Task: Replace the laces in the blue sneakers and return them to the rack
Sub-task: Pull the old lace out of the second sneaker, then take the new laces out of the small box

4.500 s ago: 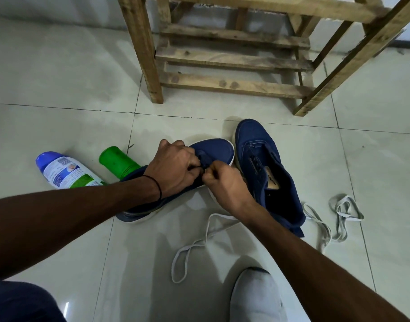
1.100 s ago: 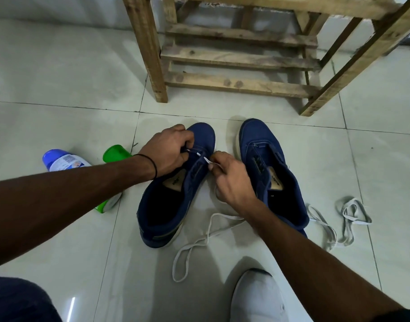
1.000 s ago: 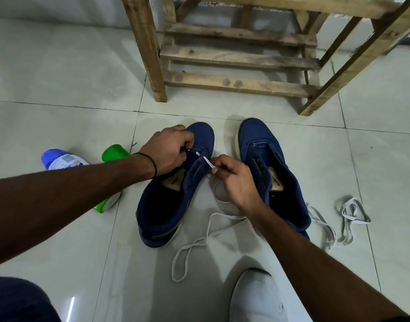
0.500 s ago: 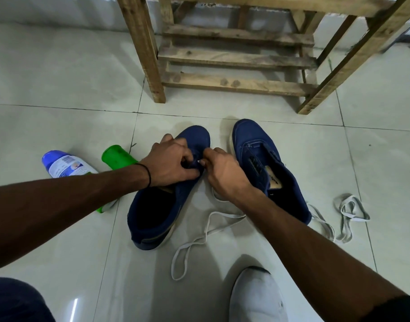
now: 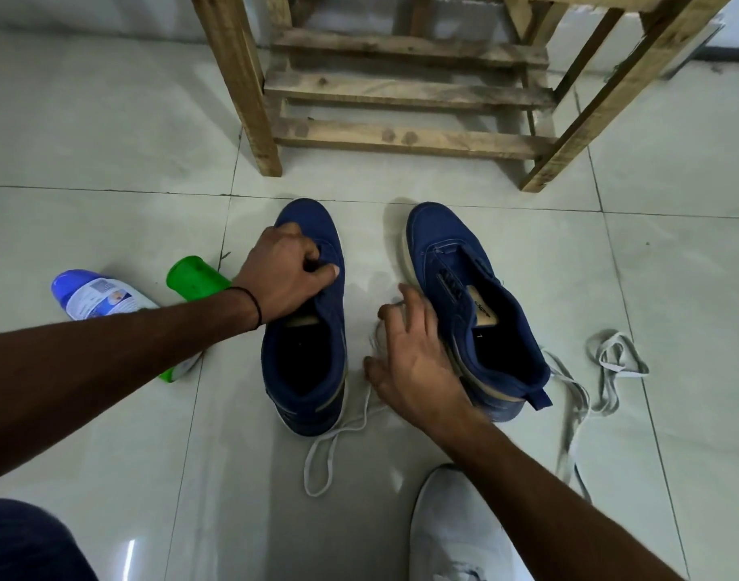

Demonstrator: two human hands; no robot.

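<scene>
Before the rack [image 5: 401, 136], the left hand [image 5: 284, 274] grips the upper of the left sneaker [image 5: 305, 371]; the right hand [image 5: 414, 362] hovers spread, holding nothing, above the loose white lace [image 5: 330, 446]. The right sneaker [image 5: 485, 329] shows no lace (both stand on the floor): most work remains, I judge.

Glossy pale floor tiles [image 5: 87, 132]
</scene>
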